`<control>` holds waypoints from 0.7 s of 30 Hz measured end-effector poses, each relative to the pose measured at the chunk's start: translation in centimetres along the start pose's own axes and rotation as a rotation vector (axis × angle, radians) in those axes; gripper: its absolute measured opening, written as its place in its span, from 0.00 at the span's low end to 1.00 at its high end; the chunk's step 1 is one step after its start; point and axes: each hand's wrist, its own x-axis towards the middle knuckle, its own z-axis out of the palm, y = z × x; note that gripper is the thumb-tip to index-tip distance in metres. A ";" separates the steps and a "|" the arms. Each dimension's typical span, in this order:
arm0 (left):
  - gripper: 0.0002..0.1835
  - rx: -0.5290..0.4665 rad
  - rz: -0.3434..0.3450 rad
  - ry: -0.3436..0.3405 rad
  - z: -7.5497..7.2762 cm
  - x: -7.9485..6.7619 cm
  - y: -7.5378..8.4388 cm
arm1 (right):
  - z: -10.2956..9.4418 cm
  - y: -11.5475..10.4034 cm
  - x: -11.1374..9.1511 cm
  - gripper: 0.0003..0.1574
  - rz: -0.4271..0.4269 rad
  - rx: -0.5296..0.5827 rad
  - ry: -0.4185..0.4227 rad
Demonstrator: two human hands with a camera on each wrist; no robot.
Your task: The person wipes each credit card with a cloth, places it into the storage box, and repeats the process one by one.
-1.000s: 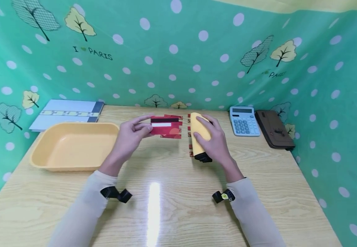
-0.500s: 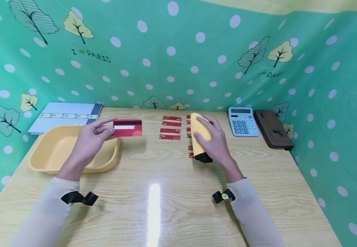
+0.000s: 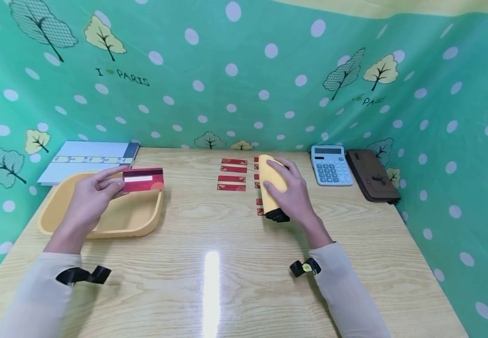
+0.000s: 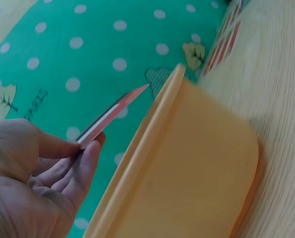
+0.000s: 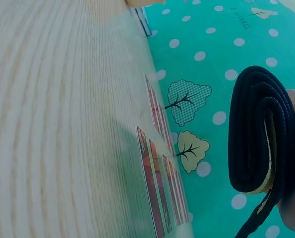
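Between thumb and fingers, my left hand pinches a red bank card with a black stripe and a white strip. The card is held above the yellow plastic basin, near its right side; in the left wrist view the card appears edge-on beside the basin's rim. A folded yellow cloth with a black edge is gripped by my right hand. Its rolled layers show in the right wrist view. Red printed strips lie in a column left of the cloth, which partly hides a second column.
At the back left, a light blue notebook lies behind the basin. A blue calculator and a brown wallet rest at the back right. A green dotted curtain borders the wooden table.
My left hand has carried the card leftward from above the red strips to over the basin, uncovering the left column of strips. My right hand with the cloth has stayed nearly still.
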 end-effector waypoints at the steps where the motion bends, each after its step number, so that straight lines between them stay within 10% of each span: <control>1: 0.29 0.002 -0.004 0.000 -0.3 0.0 -0.2 | 0.0 0.0 0.0 0.33 -0.005 0.002 0.001; 21: 0.26 0.250 -0.016 -0.101 -3.1 1.2 -3.8 | 0.0 0.1 0.0 0.34 -0.033 0.009 0.005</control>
